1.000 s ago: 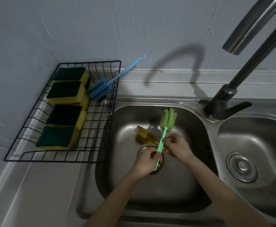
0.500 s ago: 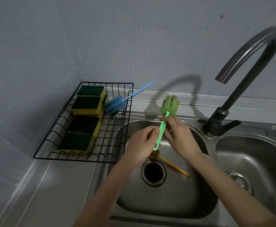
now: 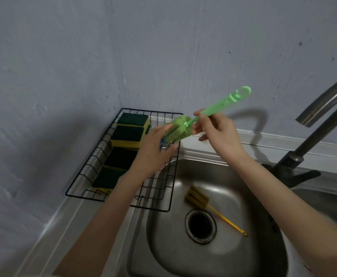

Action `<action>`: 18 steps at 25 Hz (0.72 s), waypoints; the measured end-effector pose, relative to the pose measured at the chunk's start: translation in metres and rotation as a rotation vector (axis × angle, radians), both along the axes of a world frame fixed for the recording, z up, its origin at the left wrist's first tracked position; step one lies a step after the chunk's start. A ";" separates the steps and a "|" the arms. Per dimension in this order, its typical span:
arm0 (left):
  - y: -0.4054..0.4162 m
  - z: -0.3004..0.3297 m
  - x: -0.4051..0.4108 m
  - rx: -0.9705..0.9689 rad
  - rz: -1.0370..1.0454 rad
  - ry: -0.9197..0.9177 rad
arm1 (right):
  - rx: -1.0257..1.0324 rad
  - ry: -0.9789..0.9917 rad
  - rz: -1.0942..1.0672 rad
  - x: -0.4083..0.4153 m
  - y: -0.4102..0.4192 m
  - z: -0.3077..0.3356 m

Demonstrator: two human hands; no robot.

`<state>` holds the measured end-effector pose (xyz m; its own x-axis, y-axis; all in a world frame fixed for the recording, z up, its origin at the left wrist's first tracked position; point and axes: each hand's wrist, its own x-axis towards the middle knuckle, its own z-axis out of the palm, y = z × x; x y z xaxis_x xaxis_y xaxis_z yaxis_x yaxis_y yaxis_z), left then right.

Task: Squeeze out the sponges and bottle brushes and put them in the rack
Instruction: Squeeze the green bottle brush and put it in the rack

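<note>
A green bottle brush (image 3: 180, 128) is held in the air above the right end of the black wire rack (image 3: 95, 162). My right hand (image 3: 216, 129) grips its handle, which points up and to the right. My left hand (image 3: 155, 150) touches the underside of its sponge head. Several yellow-and-green sponges (image 3: 127, 134) lie in a row in the rack. A small blue piece of a blue bottle brush (image 3: 162, 141) shows under my left hand; the remainder is hidden. A yellow bottle brush (image 3: 197, 197) lies in the left sink basin (image 3: 183, 246) beside the drain.
The rack stands on the steel counter in the wall corner, left of the sink. A dark curved faucet (image 3: 311, 124) rises at the right between the basins. A second basin (image 3: 327, 200) lies at the far right. The drain (image 3: 200, 226) is uncovered.
The green brush was lifted out of the sink and swung left over the rack, its head now pointing down-left. My left hand went from the handle to the sponge head.
</note>
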<state>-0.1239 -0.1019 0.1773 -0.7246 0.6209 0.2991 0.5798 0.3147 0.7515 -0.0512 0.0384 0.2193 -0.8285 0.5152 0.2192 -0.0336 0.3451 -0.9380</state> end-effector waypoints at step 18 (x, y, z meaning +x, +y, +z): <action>0.024 -0.082 -0.054 -0.365 0.110 -0.228 | -0.214 -0.364 -0.088 -0.068 0.013 -0.106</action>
